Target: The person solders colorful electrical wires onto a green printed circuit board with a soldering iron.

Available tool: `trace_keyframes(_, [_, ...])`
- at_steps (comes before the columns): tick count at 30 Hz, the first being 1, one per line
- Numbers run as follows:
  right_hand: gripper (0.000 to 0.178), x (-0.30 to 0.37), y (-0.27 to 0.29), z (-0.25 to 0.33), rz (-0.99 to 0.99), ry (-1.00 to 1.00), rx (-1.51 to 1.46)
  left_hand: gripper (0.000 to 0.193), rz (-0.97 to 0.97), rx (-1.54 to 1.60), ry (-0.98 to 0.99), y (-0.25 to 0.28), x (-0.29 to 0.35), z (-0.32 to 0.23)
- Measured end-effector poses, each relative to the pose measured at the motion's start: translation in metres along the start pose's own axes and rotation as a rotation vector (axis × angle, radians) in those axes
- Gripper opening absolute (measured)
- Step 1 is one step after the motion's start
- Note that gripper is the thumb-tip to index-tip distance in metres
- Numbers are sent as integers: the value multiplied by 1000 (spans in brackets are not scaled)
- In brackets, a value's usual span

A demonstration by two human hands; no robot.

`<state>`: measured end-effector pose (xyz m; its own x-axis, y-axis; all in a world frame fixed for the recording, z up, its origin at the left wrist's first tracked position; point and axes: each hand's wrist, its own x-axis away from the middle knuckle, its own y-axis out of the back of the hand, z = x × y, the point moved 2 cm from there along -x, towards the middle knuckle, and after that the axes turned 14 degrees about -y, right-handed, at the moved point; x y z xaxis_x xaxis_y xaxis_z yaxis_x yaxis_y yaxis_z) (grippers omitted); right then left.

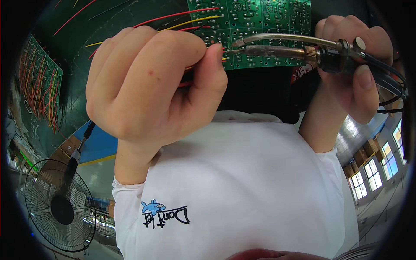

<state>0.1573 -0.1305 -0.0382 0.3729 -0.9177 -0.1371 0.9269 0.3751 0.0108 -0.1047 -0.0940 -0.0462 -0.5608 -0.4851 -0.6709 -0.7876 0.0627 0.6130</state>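
Observation:
A green circuit board (271, 19) with rows of solder joints lies at the top middle. Several red and yellow wires (182, 14) run leftward from its left part. My left hand (147, 82) is closed in a pinch at the board's near left corner, on a thin red wire (224, 50) whose end shows just past the fingertips. My right hand (357, 47) grips a soldering iron (277, 52), with a curved metal feed tube (290, 38) mounted along it. The iron's tip points left and reaches the board's joints close to my left fingertips; whether it touches one I cannot tell.
Another circuit board (41, 80) with many red and yellow wires lies at the left on the dark green work surface (82, 56). A black cable (390, 82) trails from the iron at the right. A standing fan (60, 208) is at the lower left.

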Motion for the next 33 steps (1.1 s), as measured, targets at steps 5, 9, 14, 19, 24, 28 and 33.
trace_keyframes(5, [24,3,0,2,-36,-50,-27,21,18,6,4,2,-2,0])
trace_keyframes(9, [22,5,14,3,57,-65,5,21,6,9,2,2,-1,1])
trace_keyframes(14, [23,8,13,-1,50,-51,-107,20,20,13,3,3,0,1])
trace_keyframes(19, [25,6,13,-3,62,-29,-89,20,9,20,25,4,-1,-1])
trace_keyframes(24, [24,5,11,-5,64,-20,-104,18,26,34,37,7,-1,-1])
trace_keyframes(28, [24,4,0,-7,-4,10,-127,18,38,37,50,9,-1,-3])
trace_keyframes(33, [23,6,-3,-9,-95,27,-194,15,140,26,85,17,-5,-5])
